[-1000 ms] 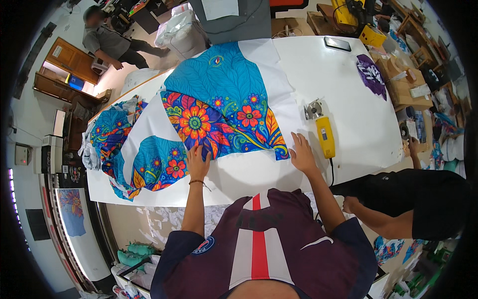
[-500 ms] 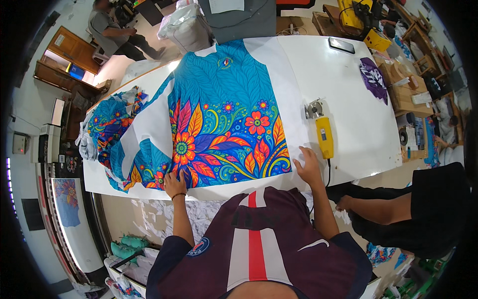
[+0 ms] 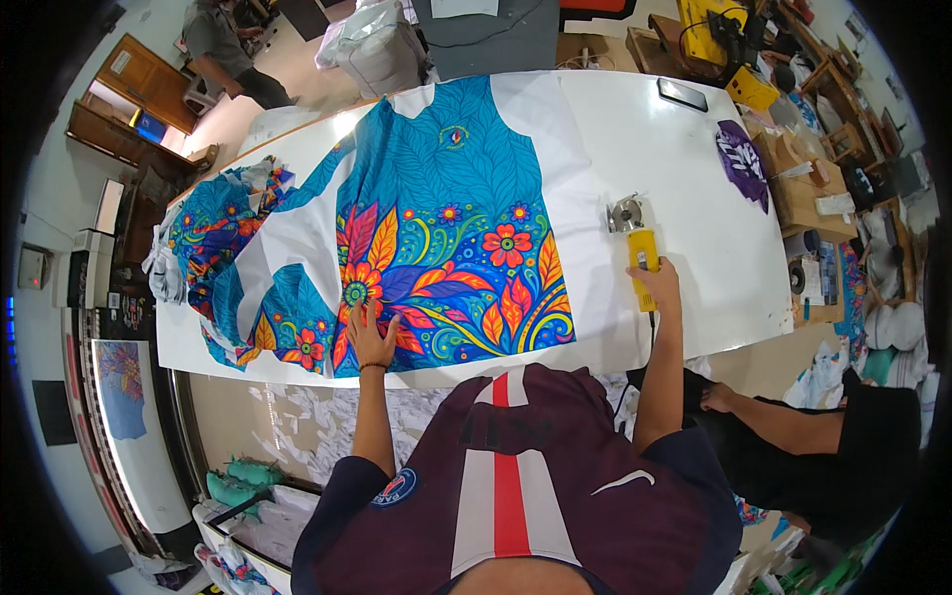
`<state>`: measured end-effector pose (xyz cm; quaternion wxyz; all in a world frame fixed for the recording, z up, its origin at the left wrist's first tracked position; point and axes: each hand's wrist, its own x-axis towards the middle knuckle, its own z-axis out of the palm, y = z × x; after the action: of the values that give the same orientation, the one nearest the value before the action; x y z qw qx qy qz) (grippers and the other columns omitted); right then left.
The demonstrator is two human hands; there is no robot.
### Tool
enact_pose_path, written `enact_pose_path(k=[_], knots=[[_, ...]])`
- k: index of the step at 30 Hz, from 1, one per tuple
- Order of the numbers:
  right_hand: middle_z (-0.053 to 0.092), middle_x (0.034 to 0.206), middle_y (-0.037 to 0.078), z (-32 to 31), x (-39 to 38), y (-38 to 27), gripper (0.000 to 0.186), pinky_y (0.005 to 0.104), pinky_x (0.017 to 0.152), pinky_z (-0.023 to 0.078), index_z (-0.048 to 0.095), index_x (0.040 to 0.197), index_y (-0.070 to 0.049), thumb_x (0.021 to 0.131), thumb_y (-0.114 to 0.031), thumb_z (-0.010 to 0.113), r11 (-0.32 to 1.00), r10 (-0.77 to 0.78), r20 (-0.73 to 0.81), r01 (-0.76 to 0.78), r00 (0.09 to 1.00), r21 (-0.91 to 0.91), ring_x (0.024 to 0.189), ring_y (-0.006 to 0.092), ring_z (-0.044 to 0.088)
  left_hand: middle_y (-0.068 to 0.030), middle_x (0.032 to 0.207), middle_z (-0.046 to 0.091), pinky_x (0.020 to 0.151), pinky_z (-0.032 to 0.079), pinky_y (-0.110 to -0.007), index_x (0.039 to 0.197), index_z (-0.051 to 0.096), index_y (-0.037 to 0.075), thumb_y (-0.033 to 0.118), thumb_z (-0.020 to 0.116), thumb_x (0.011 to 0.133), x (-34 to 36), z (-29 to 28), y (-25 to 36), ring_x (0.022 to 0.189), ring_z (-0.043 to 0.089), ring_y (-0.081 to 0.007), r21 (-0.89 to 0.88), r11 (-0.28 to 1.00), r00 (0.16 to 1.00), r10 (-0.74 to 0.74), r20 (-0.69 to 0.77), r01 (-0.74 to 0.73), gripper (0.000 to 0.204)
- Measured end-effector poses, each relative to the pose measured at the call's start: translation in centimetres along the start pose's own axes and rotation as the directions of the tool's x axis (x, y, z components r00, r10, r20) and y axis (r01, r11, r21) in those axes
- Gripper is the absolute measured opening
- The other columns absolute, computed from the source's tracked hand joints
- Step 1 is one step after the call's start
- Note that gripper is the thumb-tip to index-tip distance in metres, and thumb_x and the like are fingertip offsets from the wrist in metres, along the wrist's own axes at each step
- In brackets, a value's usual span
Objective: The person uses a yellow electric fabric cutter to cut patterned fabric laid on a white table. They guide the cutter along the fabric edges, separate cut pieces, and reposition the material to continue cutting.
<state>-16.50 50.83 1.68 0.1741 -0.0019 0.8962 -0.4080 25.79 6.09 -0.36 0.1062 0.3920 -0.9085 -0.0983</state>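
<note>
A printed fabric panel [image 3: 446, 248] in turquoise with bright flowers and white margins lies spread on the white table [image 3: 719, 297]. My left hand [image 3: 371, 337] rests on its lower left part, fingers spread over the orange flower. To the right of the panel a yellow electric rotary cloth cutter [image 3: 644, 256] lies on the table, its round metal blade head pointing away from me. My right hand [image 3: 656, 284] is closed round the rear of its yellow body, near the black cord. The undersides of the right fingers are hidden.
Crumpled printed fabric [image 3: 223, 238] is heaped at the table's left end. A phone [image 3: 682, 94] and a purple cloth piece [image 3: 742, 164] lie at the far right. A person in black [image 3: 823, 446] is close on my right; another person [image 3: 223, 55] stands far left. Scraps litter the floor.
My right hand has moved from the panel's right edge onto the cutter and taken hold of it. My left hand has slid up and right onto the print. The far-left person has shifted left.
</note>
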Motion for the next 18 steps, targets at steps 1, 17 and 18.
enact_pose_path(k=[1, 17, 18], knots=[[0.074, 0.092, 0.021, -0.3, 0.4, -0.1, 0.063, 0.0398, 0.071, 0.057, 0.066, 0.115, 0.005, 0.073, -0.037, 0.088, 0.999, 0.016, 0.039, -0.014, 0.999, -0.034, 0.082, 0.0284, 0.075, -0.0220, 0.163, 0.036, 0.123, 0.026, -0.057, 0.154, 0.051, 0.014, 0.059, 0.067, 0.095, -0.4, 0.5, -0.1, 0.151, 0.031, -0.0423, 0.005, 1.000, 1.000, 0.020, 0.012, -0.020, 0.076], [0.069, 0.094, 0.015, -1.5, -14.5, 3.1, 0.059, 0.0352, 0.064, 0.060, 0.051, 0.121, 0.003, 0.072, 0.000, 0.084, 0.923, 0.108, 0.286, -0.203, 0.952, 0.327, 0.073, 0.0236, 0.072, -0.0215, 0.175, 0.010, 0.128, 0.005, -0.060, 0.169, 0.022, 0.017, 0.076, 0.061, 0.089, -5.0, -0.3, 0.8, 0.162, 0.005, -0.0436, 0.187, 0.980, 0.980, -0.102, 0.174, 0.069, 0.107], [0.070, 0.094, 0.014, -1.4, -15.2, 3.3, 0.060, 0.0352, 0.066, 0.060, 0.052, 0.120, 0.004, 0.070, 0.000, 0.085, 0.917, 0.143, 0.265, -0.229, 0.954, 0.327, 0.074, 0.0225, 0.072, -0.0220, 0.175, 0.010, 0.127, 0.005, -0.062, 0.169, 0.023, 0.017, 0.077, 0.062, 0.088, -5.0, -0.1, 0.9, 0.161, 0.004, -0.0451, 0.175, 0.982, 0.980, -0.107, 0.170, 0.077, 0.109]])
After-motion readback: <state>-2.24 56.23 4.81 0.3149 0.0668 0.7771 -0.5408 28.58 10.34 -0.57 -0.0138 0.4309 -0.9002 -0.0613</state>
